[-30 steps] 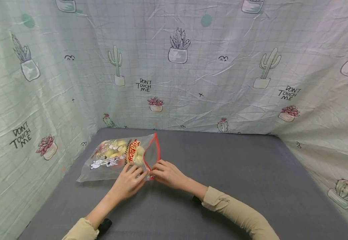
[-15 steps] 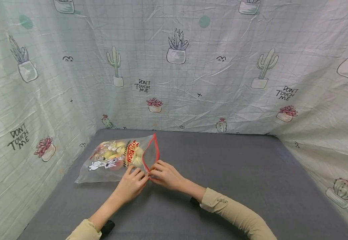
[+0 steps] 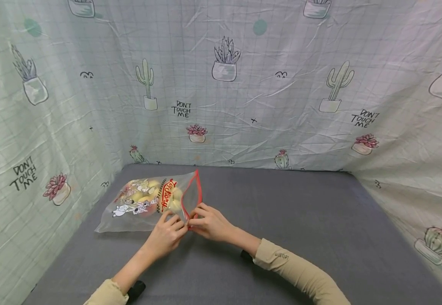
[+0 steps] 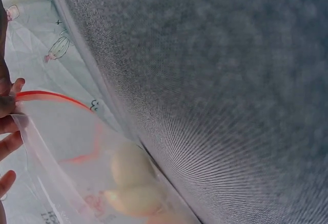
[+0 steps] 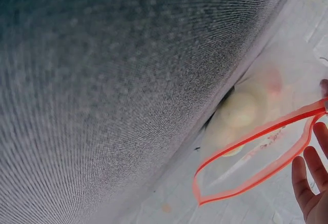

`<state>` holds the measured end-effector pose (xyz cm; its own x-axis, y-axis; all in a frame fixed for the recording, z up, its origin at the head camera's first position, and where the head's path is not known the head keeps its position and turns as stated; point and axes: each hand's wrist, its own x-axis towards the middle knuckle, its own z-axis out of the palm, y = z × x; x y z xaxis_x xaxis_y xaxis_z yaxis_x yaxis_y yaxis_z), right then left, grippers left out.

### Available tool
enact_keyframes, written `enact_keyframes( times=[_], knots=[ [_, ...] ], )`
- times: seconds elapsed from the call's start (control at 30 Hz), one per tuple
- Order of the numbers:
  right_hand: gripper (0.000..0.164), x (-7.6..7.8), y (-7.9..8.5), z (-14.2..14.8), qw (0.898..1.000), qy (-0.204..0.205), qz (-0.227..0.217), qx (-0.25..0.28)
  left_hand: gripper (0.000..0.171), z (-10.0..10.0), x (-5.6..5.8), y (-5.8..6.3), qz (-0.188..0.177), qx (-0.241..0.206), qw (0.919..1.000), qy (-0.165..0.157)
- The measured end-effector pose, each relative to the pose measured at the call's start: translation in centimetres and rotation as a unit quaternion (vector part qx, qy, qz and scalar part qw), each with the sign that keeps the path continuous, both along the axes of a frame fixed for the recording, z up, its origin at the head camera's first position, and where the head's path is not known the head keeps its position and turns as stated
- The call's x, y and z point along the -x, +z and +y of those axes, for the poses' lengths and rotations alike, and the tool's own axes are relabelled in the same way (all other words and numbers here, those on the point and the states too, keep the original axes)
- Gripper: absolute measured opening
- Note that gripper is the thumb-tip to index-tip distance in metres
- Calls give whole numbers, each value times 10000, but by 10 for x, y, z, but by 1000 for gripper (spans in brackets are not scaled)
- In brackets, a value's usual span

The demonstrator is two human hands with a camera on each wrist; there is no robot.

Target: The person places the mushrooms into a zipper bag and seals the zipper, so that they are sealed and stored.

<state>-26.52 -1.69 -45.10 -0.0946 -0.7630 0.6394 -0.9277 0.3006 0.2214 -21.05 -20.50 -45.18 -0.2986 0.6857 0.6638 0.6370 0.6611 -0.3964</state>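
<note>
A clear zip bag (image 3: 150, 202) of pale round fruit (image 4: 130, 165) lies at the left of the grey table (image 3: 301, 220), near the cactus-print cloth (image 3: 244, 84). Its red zip strip (image 5: 256, 157) gapes open. The left hand (image 3: 165, 235) and the right hand (image 3: 211, 222) meet at the near corner of the mouth, each apparently pinching the strip, though the fingertips hide the contact. Sealing looks to be just starting; next the pinch must run along the strip, pressing both sides together.
</note>
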Motion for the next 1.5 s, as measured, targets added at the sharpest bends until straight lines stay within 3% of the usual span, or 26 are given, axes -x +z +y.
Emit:
enact_keyframes(
  times=[0.23,0.5,1.0,1.5],
  knots=[
    [9,2,-1,0,10000,32,-80,-31,28,0,1,-2,5,19,10000,-78],
    [8,3,0,1,9998,60,-146,-149,47,0,3,-4,225,10,9996,-154],
    [7,7,1,-2,9990,-56,-249,-373,44,-3,2,-3,374,-21,9989,-287],
    [7,14,-2,-4,9974,-509,-165,-474,46,-8,-3,-1,52,135,9998,-136]
  ],
)
